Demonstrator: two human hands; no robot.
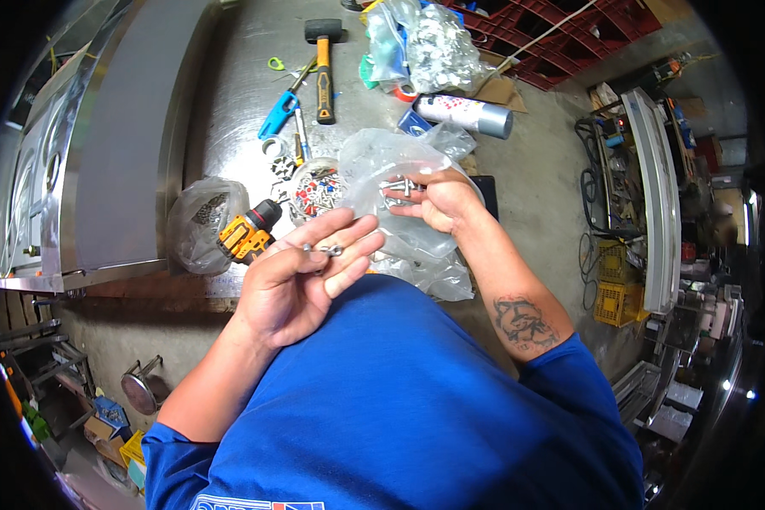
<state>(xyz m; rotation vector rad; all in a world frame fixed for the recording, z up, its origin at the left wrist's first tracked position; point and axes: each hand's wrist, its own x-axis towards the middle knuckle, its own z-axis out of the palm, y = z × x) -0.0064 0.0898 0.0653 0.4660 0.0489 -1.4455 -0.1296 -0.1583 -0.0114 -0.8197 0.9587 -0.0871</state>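
Note:
My left hand (285, 293) is turned palm up in front of my body, its fingers extended. A few small metal bolts (333, 251) lie across those fingers, kept there by the thumb. To the right, my right hand (450, 204) reaches into the mouth of a clear plastic bag (370, 149). Several longer silver bolts (404, 186) rest on its curled fingers; some fingertips are hard to make out among them. Just beyond the left hand stands a round tub (302, 210) of small red, blue and silver fasteners.
A yellow-black cordless drill (248, 234) lies left, against a bag of dark small parts (200, 223). Farther back are a mallet (324, 81), a blue lighter (279, 115), a spray can (463, 115) and stuffed plastic bags (438, 51). A large metal panel (140, 136) borders the left.

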